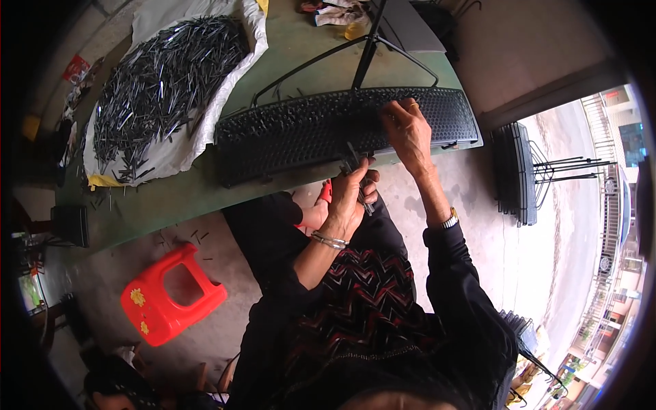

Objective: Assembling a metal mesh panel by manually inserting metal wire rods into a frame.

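Note:
A long black panel full of small holes (294,147) lies along the near edge of the green table. Short dark pieces stand thickly in its far left holes. My left hand (350,198) is closed round a small bunch of thin dark strips (353,158), just off the panel's near edge. Over the right half of the panel, my right hand (408,130) bends down with its fingertips pinched together at the holes. Whatever sits between those fingertips is too small or hidden to make out.
A white sack (208,130) heaped with loose dark strips (171,82) lies on the table (164,212) at left. Behind the panel stands a black metal frame (369,51). A red plastic stool (154,311) is on the floor at left; stacked black racks (516,174) stand at right.

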The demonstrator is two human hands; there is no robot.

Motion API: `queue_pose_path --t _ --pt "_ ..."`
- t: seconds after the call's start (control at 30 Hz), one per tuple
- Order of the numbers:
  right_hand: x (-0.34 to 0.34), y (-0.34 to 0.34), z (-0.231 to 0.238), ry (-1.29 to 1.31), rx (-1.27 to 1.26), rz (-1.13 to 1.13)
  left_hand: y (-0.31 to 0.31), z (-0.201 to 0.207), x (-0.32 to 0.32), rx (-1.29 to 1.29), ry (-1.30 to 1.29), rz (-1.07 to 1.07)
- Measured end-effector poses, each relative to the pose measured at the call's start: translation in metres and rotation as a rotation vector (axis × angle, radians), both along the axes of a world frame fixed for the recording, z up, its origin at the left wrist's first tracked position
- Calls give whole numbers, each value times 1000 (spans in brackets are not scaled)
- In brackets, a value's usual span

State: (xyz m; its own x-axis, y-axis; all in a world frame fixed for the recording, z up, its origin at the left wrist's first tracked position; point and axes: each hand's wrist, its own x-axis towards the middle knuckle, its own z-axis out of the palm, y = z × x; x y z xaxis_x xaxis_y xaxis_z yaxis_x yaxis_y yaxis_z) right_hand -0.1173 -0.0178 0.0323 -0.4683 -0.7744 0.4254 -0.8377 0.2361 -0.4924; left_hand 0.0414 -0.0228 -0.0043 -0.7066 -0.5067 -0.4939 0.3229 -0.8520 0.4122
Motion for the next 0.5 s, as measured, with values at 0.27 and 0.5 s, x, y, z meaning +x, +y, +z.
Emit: queue_pose_path --t 0.27,0.5 --pt "10 11 -7 36 -28 -107 0 2 5 -14 12 1" --pt "19 48 13 -552 239 292 1 6 6 -130 -11 -11"
